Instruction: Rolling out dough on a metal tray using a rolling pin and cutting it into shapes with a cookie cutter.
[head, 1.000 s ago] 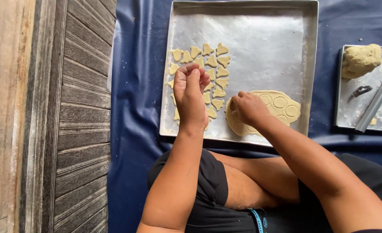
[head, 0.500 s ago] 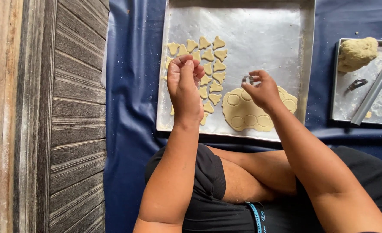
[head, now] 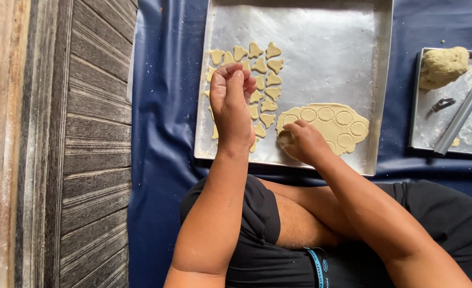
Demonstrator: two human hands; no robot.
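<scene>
Seen from the head camera, looking straight down: large square metal baking tray (head: 385, 96), dull and scratched, lying on a dark blue plastic sheet (head: 164, 106) spread over the floor. Inside the tray, to the left, a cluster of small pale cut-out dough pieces (head: 265, 80), heart-like in shape, laid close together in rows; toward the near right corner, a flat rolled dough sheet (head: 334, 125), pale beige, smooth, irregular in outline, stamped with several round ring marks. Left hand (head: 231, 109) raised above the cut-outs, grip pinched together at the fingertips, whether on anything cannot be told. Right hand (head: 300, 141) pressed down on the near left edge of the dough sheet, grip curled closed over something hidden beneath the fingers, not identifiable. Further right, partly cut off, a second smaller metal tray (head: 433, 136), dusted with flour, holding a rough lump of raw dough (head: 443, 66) in its far corner, a long metal bar (head: 462, 113) lying diagonally, and a small dark metal tool (head: 441, 105) just beside the bar. At far left, weathered grey wooden planks (head: 86, 144), grooved and rough.
</scene>
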